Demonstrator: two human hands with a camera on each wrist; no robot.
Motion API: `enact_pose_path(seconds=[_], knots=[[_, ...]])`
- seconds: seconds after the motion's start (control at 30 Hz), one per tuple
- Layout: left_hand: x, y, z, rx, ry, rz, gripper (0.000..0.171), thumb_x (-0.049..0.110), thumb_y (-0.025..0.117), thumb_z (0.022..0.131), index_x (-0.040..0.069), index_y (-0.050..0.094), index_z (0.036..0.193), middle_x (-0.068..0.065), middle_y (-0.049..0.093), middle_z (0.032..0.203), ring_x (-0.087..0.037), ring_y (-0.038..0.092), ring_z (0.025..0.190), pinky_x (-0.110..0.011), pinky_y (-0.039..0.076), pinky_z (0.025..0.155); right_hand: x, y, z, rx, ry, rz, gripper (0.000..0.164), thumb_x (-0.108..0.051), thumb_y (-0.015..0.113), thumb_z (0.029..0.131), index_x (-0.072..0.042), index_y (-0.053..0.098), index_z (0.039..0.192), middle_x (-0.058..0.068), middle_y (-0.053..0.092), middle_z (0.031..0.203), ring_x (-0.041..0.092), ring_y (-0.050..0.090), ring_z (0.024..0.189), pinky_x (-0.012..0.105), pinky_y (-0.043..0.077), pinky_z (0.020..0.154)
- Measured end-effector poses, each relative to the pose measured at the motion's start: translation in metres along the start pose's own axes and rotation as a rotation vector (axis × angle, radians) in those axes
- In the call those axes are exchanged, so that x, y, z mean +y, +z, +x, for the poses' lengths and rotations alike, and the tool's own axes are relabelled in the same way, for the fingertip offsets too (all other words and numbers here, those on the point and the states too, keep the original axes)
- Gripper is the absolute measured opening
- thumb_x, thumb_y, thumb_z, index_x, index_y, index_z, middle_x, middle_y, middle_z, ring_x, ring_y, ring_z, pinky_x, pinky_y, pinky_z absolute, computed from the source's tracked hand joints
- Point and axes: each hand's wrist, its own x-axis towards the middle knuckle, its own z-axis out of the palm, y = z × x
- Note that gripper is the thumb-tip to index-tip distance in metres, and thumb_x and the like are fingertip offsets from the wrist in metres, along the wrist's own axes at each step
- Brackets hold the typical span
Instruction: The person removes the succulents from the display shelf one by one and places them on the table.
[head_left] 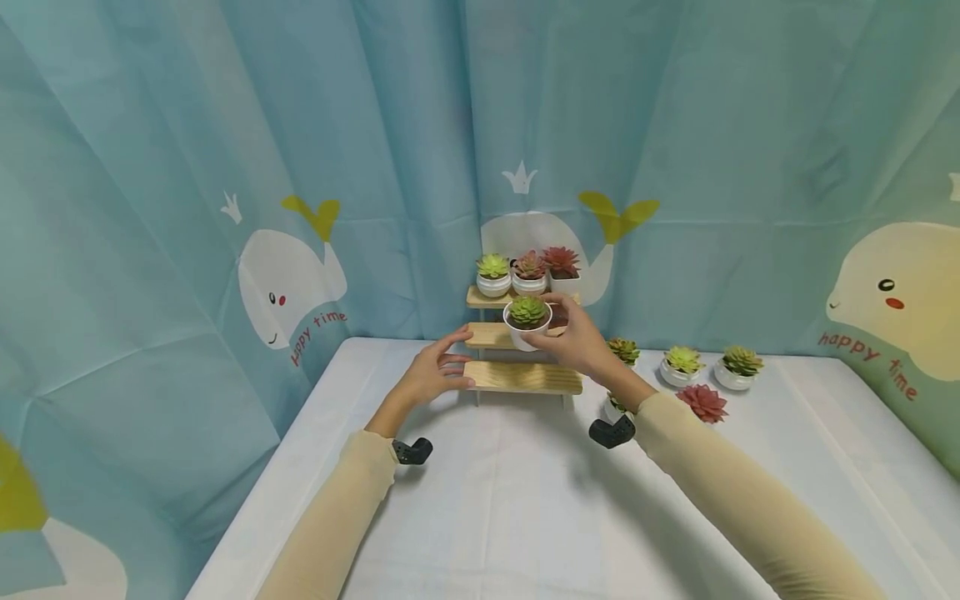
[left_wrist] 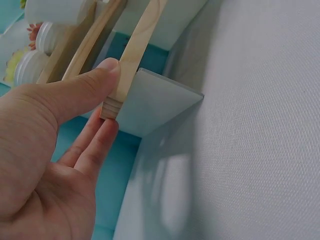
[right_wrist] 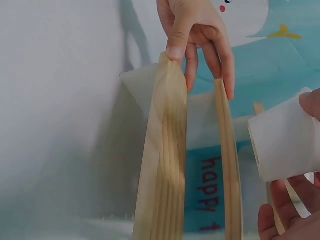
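A three-tier wooden shelf stand with pale side panels stands near the back of the table. At its left end, my left hand pinches the bottom board between thumb and fingers, and other fingertips reach the middle board's end. My right hand grips a white pot with a green succulent, held in front of the middle board. Along the top board sit a bright green succulent, a pinkish succulent and a red succulent in a square pot.
Right of the stand, more potted succulents are on the white table: a bright green one, a darker green one, a red one and others partly behind my right arm. A blue curtain hangs behind.
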Motion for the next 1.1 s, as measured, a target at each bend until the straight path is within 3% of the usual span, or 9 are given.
enact_pose_path(seconds=[0.27, 0.5, 0.8, 0.97, 1.1], knots=[[0.002, -0.001, 0.000, -0.005, 0.007, 0.007, 0.084, -0.010, 0.080, 0.083, 0.010, 0.043, 0.156, 0.002, 0.025, 0.169, -0.034, 0.056, 0.132, -0.040, 0.055, 0.105, 0.010, -0.025, -0.017, -0.001, -0.041, -0.016, 0.070, -0.030, 0.082, 0.090, -0.013, 0.047, 0.148, 0.014, 0.061, 0.132, 0.029, 0.061, 0.112, 0.043, 0.057, 0.085], [-0.001, -0.002, 0.001, -0.004, 0.022, -0.002, 0.085, -0.010, 0.081, 0.083, 0.009, 0.043, 0.156, 0.001, 0.025, 0.169, -0.036, 0.056, 0.132, -0.040, 0.055, 0.105, 0.017, -0.049, -0.035, -0.002, -0.017, -0.042, 0.074, -0.029, 0.080, 0.092, -0.008, 0.041, 0.152, 0.017, 0.057, 0.137, 0.033, 0.059, 0.117, 0.040, 0.054, 0.089], [0.001, -0.002, 0.001, -0.007, 0.027, -0.007, 0.085, -0.010, 0.080, 0.083, 0.008, 0.042, 0.156, -0.001, 0.025, 0.169, -0.037, 0.056, 0.132, -0.041, 0.055, 0.105, 0.030, -0.090, -0.055, 0.042, 0.002, -0.134, 0.072, -0.034, 0.078, 0.093, -0.009, 0.042, 0.151, 0.016, 0.057, 0.137, 0.031, 0.058, 0.117, 0.017, 0.054, 0.081], [-0.001, -0.001, 0.001, -0.001, 0.010, 0.003, 0.085, -0.010, 0.081, 0.083, 0.010, 0.042, 0.157, 0.001, 0.026, 0.169, -0.035, 0.057, 0.131, -0.038, 0.055, 0.104, 0.037, -0.113, -0.070, 0.064, 0.020, -0.194, 0.074, -0.034, 0.077, 0.094, -0.007, 0.040, 0.152, 0.020, 0.056, 0.139, 0.033, 0.058, 0.116, 0.017, 0.053, 0.076], [-0.002, 0.000, 0.001, 0.008, -0.002, 0.016, 0.085, -0.008, 0.081, 0.083, 0.013, 0.043, 0.157, 0.003, 0.027, 0.169, -0.032, 0.058, 0.130, -0.036, 0.056, 0.103, 0.044, -0.132, -0.082, 0.098, 0.034, -0.221, 0.074, -0.033, 0.077, 0.095, -0.004, 0.040, 0.152, 0.022, 0.056, 0.138, 0.026, 0.058, 0.110, 0.016, 0.053, 0.072]])
